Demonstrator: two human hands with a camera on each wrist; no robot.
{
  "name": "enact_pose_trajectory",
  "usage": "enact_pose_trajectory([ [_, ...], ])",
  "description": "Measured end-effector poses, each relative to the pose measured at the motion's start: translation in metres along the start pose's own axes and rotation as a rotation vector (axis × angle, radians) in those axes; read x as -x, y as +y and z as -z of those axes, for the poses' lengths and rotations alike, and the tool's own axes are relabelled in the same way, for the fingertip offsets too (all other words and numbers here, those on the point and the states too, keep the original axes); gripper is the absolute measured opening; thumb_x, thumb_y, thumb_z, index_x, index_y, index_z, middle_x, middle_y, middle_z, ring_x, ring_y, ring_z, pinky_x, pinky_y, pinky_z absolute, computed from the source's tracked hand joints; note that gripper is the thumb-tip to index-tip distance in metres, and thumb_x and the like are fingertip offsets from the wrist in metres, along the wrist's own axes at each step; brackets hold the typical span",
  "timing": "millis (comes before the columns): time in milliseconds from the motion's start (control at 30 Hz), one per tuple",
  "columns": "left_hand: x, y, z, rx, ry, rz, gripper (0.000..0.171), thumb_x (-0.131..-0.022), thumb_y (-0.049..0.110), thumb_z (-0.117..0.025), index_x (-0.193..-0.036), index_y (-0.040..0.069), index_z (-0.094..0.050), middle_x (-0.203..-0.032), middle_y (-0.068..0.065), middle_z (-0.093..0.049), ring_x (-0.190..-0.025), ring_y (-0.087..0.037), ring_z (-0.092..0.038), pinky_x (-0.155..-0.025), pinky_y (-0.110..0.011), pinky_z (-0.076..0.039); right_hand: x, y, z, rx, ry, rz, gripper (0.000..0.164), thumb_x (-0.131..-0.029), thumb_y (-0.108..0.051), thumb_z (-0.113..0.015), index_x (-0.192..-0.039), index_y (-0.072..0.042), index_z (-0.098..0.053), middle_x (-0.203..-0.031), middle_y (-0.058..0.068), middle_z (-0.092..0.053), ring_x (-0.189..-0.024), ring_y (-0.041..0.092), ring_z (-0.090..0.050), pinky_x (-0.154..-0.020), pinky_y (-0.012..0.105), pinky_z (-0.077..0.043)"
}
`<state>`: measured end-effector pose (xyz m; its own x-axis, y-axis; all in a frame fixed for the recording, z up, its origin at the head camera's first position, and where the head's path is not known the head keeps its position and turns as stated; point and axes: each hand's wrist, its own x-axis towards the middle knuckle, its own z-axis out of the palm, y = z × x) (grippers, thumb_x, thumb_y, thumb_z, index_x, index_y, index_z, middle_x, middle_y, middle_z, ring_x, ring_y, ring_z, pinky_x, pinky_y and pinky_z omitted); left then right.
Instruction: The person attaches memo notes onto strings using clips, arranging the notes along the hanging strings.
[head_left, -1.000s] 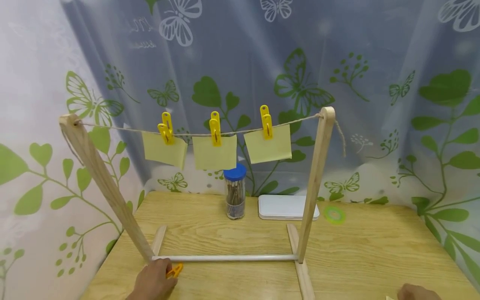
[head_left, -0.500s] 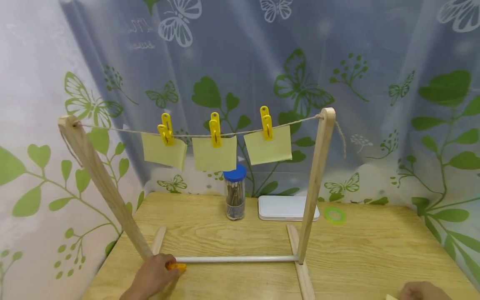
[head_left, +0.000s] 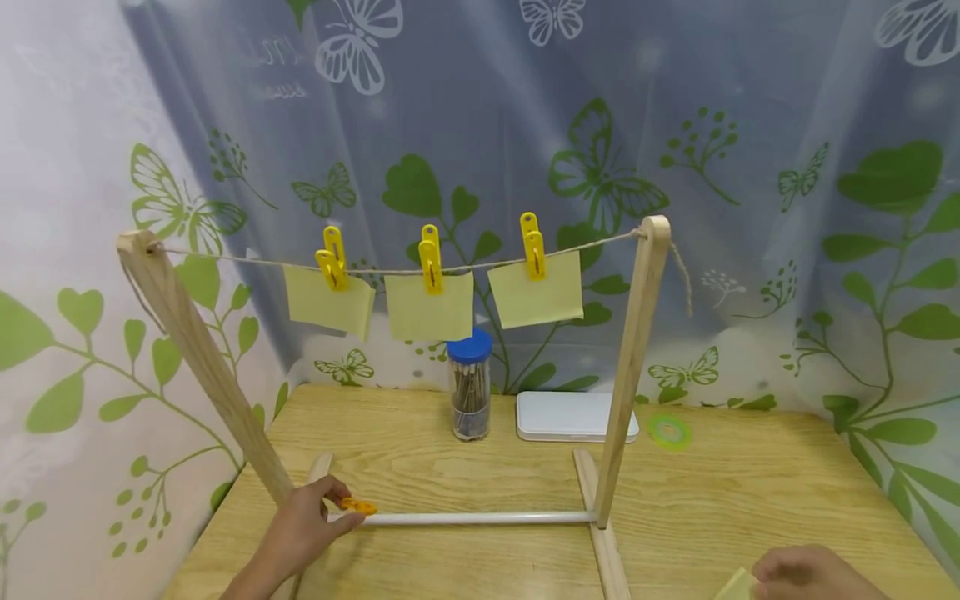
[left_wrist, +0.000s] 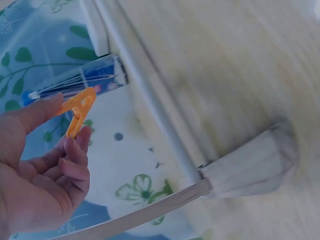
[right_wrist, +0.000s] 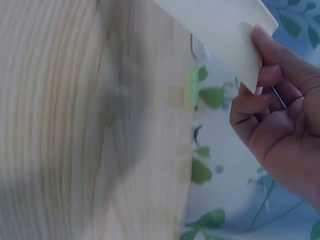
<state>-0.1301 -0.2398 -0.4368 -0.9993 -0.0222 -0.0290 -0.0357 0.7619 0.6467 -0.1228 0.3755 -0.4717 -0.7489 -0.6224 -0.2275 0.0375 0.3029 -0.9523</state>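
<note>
My left hand (head_left: 300,527) pinches an orange-yellow clothespin (left_wrist: 79,109) between thumb and fingers, just in front of the white crossbar (head_left: 480,518) of a wooden frame. In the right wrist view, a pale yellow paper note (right_wrist: 220,35) is pinched at its edge by my right hand (right_wrist: 285,110); the head view shows only a corner of that note at the lower right. Above, a string (head_left: 270,263) runs between the two posts. Yellow clothespins (head_left: 431,258) clip three similar notes (head_left: 429,308) to it in a row.
A wooden post (head_left: 633,367) rises on the right and another post (head_left: 210,367) leans on the left. Behind the frame stand a blue-lidded clear jar (head_left: 470,383) of thin sticks, a white case (head_left: 566,415) and a green tape roll (head_left: 669,430). A patterned curtain (head_left: 480,125) backs the table.
My left hand has lifted the clothespin from the tabletop near the frame's left foot to crossbar height. My right hand has come further into view with the paper note, moving leftward.
</note>
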Motion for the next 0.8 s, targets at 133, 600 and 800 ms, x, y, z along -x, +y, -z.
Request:
enact_pose_trajectory([
  [133,0.0,0.009,0.012,0.019,0.005,-0.002,0.03,-0.078,0.019,-0.077,-0.102,0.005,-0.066,-0.089,-0.004,-0.067,-0.051,-0.008,-0.041,-0.045,-0.022,-0.036,-0.013,-0.011,-0.014,0.084,0.049,0.023,0.018,-0.098,-0.008,-0.048,-0.098,0.0,-0.063,-0.084,-0.016,-0.063,-0.074,-0.002,-0.057,-0.062,0.021,-0.049],
  [600,0.001,0.027,0.045,-0.003,0.175,-0.242,0.031,-0.089,0.026,-0.066,-0.114,0.007,-0.068,-0.099,-0.004,-0.067,-0.06,0.002,-0.047,-0.049,-0.021,-0.041,-0.08,-0.047,-0.076,-0.065,0.113,0.183,0.029,-0.097,-0.007,-0.05,-0.109,0.019,-0.05,-0.08,-0.012,-0.067,-0.069,0.003,-0.064,-0.067,0.027,-0.055],
  [800,0.002,0.037,0.063,-0.034,0.273,-0.354,0.03,-0.087,0.02,-0.068,-0.115,0.009,-0.067,-0.097,-0.003,-0.067,-0.06,0.004,-0.048,-0.049,-0.021,-0.041,-0.116,-0.071,-0.112,-0.132,0.271,0.239,0.035,-0.095,-0.011,-0.056,-0.111,0.02,-0.05,-0.082,-0.005,-0.069,-0.072,0.008,-0.069,-0.065,0.034,-0.057],
])
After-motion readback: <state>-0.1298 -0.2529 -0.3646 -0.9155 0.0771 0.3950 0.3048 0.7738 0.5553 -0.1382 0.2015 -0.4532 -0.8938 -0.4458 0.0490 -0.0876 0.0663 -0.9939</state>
